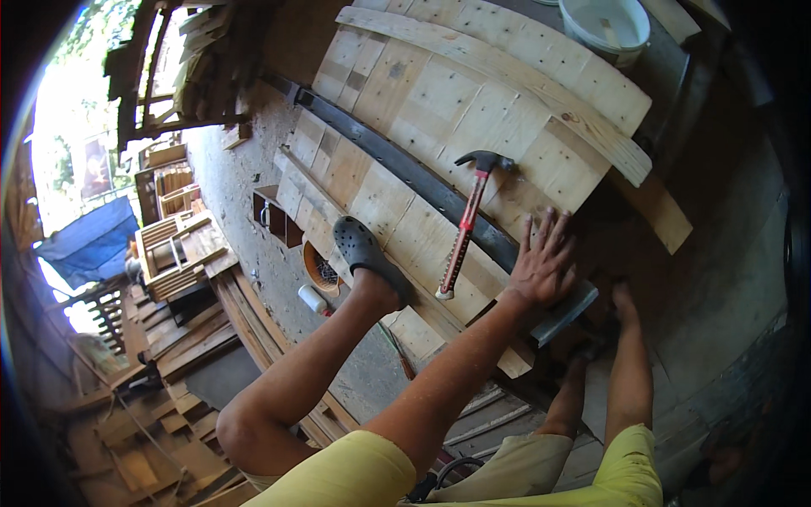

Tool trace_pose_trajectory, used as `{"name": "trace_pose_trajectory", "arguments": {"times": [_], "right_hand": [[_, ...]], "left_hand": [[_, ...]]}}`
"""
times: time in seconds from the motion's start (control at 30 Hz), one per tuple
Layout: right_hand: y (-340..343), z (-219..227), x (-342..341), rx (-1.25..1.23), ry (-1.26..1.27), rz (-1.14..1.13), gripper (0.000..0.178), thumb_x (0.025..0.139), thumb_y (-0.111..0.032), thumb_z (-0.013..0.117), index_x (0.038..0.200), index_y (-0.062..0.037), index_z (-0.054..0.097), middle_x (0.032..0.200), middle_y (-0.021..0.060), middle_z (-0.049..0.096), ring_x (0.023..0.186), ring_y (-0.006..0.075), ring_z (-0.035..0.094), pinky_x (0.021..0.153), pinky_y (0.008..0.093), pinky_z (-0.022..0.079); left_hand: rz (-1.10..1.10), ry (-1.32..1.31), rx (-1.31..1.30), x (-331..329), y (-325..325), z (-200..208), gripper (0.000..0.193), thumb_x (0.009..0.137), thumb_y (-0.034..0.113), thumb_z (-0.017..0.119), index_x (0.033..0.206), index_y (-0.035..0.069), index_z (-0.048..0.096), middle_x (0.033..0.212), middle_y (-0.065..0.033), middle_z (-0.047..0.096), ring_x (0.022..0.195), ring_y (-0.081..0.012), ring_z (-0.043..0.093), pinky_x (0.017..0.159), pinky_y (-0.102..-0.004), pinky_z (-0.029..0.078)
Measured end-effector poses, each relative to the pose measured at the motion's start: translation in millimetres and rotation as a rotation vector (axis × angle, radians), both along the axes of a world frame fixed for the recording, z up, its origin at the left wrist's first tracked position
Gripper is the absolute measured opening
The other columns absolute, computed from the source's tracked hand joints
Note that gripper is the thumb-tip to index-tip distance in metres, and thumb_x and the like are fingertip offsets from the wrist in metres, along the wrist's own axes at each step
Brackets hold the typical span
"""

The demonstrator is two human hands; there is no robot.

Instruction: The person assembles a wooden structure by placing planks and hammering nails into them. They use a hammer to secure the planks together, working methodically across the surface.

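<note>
My left hand (545, 264) lies with its fingers spread on the corner of a pale wooden panel (431, 101) made of joined boards, near the end of a dark metal bar (405, 176) that runs across it. Left of the hand, a claw hammer (471, 215) with a red and black handle rests across the bar. Just below the left wrist, a flat, shiny grey piece (564, 314) juts past the panel's end. My right hand (623, 294) is in shadow beyond that piece; its fingers are too dark to make out.
My foot in a grey clog (365, 249) presses on the panel's near side. A long curved plank (507, 72) lies across the far side, beside a white bucket (606, 29). An orange basket (321, 269) and white bottle (313, 300) are on the floor; stacked wood (190, 338) is at left.
</note>
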State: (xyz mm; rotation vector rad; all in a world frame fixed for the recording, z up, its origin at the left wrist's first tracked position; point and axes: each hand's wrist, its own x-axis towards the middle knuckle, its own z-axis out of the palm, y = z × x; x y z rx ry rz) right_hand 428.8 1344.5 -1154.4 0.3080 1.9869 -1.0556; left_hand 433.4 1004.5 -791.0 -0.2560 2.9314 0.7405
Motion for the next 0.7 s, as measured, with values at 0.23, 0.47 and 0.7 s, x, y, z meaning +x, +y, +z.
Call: {"name": "trace_pose_trajectory", "arguments": {"times": [0.23,0.47,0.7], "right_hand": [[-86,199,2,-0.034,-0.457,-0.305,0.067,0.094,-0.047,0.059,0.146,-0.0152,0.032,0.102,0.0077,0.060,0.077,0.0172,0.063,0.063,0.0321,0.053],[-89,337,82,-0.235,-0.642,-0.759,0.050,0.089,-0.051,0.066,0.111,-0.0068,0.058,0.076,0.0054,0.063,0.062,0.0163,0.061,0.057,0.0319,0.053],[-65,320,71,-0.401,-0.785,-0.824,0.034,0.092,-0.040,0.067,0.093,-0.0056,0.065,0.072,0.0021,0.062,0.060,0.0149,0.060,0.055,0.0307,0.052]], "left_hand": [[0.008,-0.068,-0.035,14,-18,1,0.050,0.084,0.035,0.057,0.125,0.008,0.060,0.158,-0.0163,0.025,0.149,-0.0364,0.015,0.120,-0.0563,0.004],[0.018,-0.082,-0.041,12,-17,6,0.049,0.083,0.035,0.056,0.124,0.008,0.062,0.159,-0.0151,0.024,0.149,-0.0357,0.015,0.120,-0.0556,0.005],[-0.005,-0.152,-0.068,7,-12,7,0.049,0.083,0.036,0.056,0.123,0.009,0.062,0.160,-0.0132,0.022,0.149,-0.0349,0.013,0.120,-0.0547,0.006]]}}
